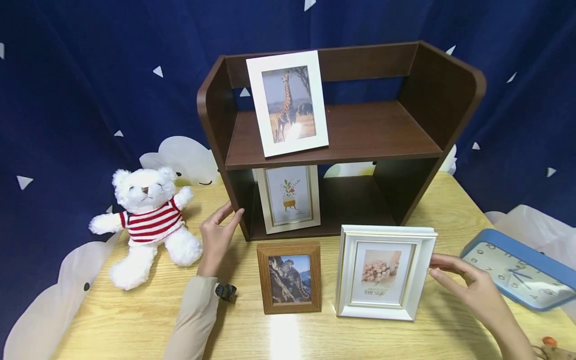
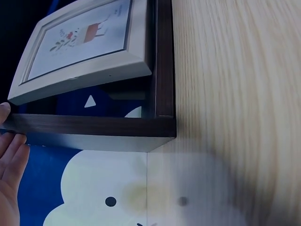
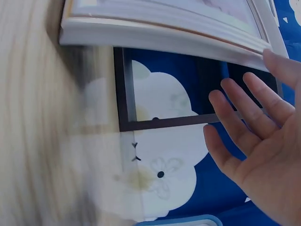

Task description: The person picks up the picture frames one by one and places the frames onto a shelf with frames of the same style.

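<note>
A fluffy white teddy bear in a red-and-white striped top (image 1: 153, 220) sits near nine o'clock as a person's left hand (image 1: 216, 242), at eight o'clock, pinches the side panel of a dark brown, two-tier wooden shelf (image 1: 378, 125), a stiff unit that looks heavy and best held by its uprights. A brown wood-grained picture frame (image 1: 290, 278) stands at six o'clock. Between four and five o'clock, a white, gold-trimmed rectangular picture frame (image 1: 386, 272) stands on the pale wooden table (image 1: 135, 325), likely light and rigid, with slick mouldings and a breakable front; its deep side rails offer the safest hold. At its right rail, the right hand (image 1: 479, 290) spreads loose fingers, clasping nothing; thumb contact is uncertain. Beyond sits a blue rectangular clock (image 1: 517, 275).
</note>
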Available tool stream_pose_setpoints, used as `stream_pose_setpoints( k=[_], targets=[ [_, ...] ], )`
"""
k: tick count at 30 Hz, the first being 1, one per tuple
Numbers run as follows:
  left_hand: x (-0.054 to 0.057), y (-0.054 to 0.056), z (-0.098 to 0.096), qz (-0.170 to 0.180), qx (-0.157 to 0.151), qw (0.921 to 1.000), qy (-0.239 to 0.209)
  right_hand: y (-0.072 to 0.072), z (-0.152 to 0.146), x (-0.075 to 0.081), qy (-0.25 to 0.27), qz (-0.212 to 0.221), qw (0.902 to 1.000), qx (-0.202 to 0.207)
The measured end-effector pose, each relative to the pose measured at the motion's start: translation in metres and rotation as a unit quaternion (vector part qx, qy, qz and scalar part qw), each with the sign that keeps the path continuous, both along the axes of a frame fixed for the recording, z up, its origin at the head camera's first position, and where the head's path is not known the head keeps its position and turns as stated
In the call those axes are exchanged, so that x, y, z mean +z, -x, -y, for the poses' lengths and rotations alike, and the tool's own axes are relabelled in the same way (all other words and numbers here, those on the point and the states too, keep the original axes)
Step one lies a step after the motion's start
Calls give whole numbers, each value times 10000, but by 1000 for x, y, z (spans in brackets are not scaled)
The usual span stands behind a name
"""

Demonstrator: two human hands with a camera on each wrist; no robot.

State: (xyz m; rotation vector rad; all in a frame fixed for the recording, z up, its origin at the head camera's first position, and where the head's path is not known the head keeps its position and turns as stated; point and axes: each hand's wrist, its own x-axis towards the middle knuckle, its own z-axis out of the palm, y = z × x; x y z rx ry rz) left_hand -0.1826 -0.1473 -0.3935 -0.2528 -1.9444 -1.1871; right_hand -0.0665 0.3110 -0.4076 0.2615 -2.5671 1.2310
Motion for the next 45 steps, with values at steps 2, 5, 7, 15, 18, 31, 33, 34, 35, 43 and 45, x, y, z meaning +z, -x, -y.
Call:
stream_pose_setpoints(
  k=[2, 5, 7, 15, 18, 31, 33, 34, 35, 43, 45],
  targets=[
    [0, 1, 0, -70, -34, 10000, 38, 0, 1, -4, 176, -136, 9996, 188],
    [0, 1, 1, -78, -85, 9999, 40, 1, 2, -11, 423, -352, 9975, 446],
    [0, 2, 2, -74, -99, 9999, 28, 1, 2, -14, 502, -393, 9967, 512],
    [-1, 1, 2, -48, -155, 9999, 24, -1, 8, -24, 759, -289, 9947, 622],
    [0, 0, 2, -35, -163, 9998, 46, -2, 10, -28, 1326, -256, 9867, 901],
    [1, 0, 2, 132, -112, 9998, 36, -9, 18, -38, 2830, 516, 9514, 1101],
    [0, 0, 2, 122, -91, 9999, 46, -10, 19, -40, 2828, 544, 9520, 1041],
    [0, 0, 2, 117, -78, 9999, 50, -11, 19, -41, 2838, 547, 9519, 1018],
    [0, 0, 2, 113, -68, 9999, 59, -11, 19, -41, 2869, 547, 9511, 1008],
    [1, 0, 1, 127, -72, 9999, 63, -12, 22, -40, 2763, 325, 9561, 925],
    [1, 0, 1, 122, -72, 9999, 57, -12, 22, -40, 2672, 393, 9594, 809]
  ],
)
